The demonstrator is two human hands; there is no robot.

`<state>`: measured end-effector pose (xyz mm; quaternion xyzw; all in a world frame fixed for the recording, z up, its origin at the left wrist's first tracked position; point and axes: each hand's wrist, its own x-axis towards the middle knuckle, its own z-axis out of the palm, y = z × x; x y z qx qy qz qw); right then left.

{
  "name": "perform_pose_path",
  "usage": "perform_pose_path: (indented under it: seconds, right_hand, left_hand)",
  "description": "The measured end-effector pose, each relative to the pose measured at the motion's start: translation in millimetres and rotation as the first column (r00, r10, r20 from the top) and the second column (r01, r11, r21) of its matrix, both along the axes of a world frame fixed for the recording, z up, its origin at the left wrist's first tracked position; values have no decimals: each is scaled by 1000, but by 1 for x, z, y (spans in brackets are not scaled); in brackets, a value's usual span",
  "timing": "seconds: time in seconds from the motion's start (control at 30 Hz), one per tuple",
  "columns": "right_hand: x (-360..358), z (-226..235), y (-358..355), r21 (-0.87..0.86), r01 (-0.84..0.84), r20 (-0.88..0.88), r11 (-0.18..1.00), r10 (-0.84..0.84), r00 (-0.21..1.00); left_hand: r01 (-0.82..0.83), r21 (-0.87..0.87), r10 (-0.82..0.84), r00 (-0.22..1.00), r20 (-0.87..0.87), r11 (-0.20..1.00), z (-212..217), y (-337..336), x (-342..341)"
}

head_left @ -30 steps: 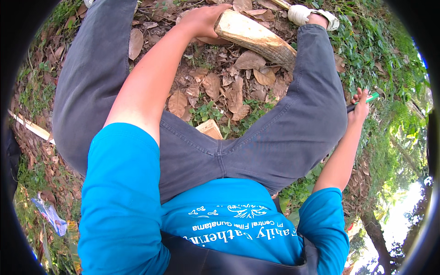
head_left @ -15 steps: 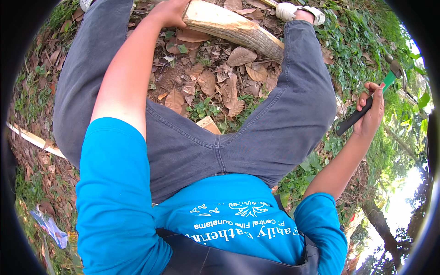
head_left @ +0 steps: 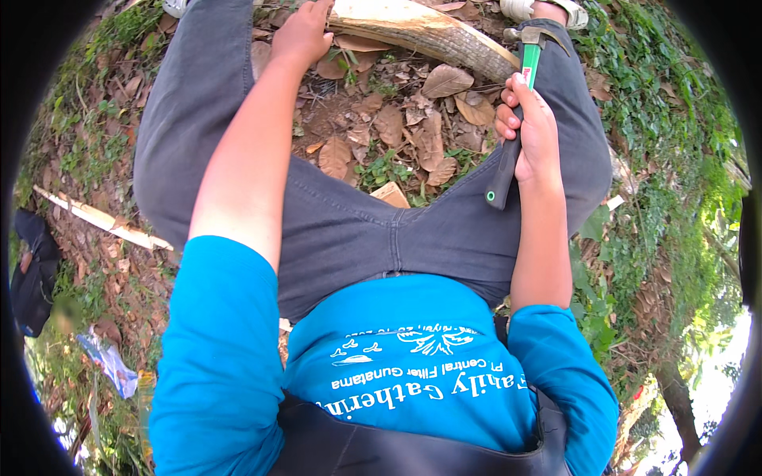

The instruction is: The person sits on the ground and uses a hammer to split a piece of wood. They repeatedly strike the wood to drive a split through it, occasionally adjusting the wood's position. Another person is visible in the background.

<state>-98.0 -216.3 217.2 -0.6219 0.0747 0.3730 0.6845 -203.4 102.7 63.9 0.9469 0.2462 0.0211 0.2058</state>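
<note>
A split log (head_left: 432, 30), pale and bare on its upper face with rough bark along the near side, lies across the ground between my legs. At its left end, my left hand (head_left: 304, 36) grips the wood; the top edge of the picture cuts off part of the fingers. My right hand (head_left: 530, 131) is closed around the handle of a claw hammer (head_left: 508, 163) with a black grip, green neck and metal head. The hammer is held head-up over my right thigh, its head near the log's right end.
Dry brown leaves (head_left: 429, 139) and small green plants cover the ground between my legs. A small wood block (head_left: 390, 193) lies close to my crotch. To the left are a long pale wood strip (head_left: 103, 220), a dark bag (head_left: 33, 274) and a plastic wrapper (head_left: 111, 365).
My right hand has swung the hammer inward from far out on the right to above my right thigh. My left hand stays at the log's left end while the view has shifted slightly.
</note>
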Motion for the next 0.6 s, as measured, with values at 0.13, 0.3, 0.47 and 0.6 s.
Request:
perform_pose_path:
  seconds: [0.13,0.3,0.47,0.6]
  right_hand:
    - [-3,-17,-5,49,37,-151,998,-30,988]
    - [-2,-13,-4,103,42,-147,994,-27,989]
    - [-1,-11,-9,81,39,-155,996,-26,988]
    - [2,-17,-14,81,39,-187,996,-23,982]
  left_hand:
    - [-239,-97,210,947,-241,966,-25,-22,-42]
    - [-403,-30,303,734,-608,915,-53,-47,-95]
    - [-410,2,290,640,-711,912,-47,-54,-82]
    - [-436,-6,302,633,-713,900,-54,-55,-82]
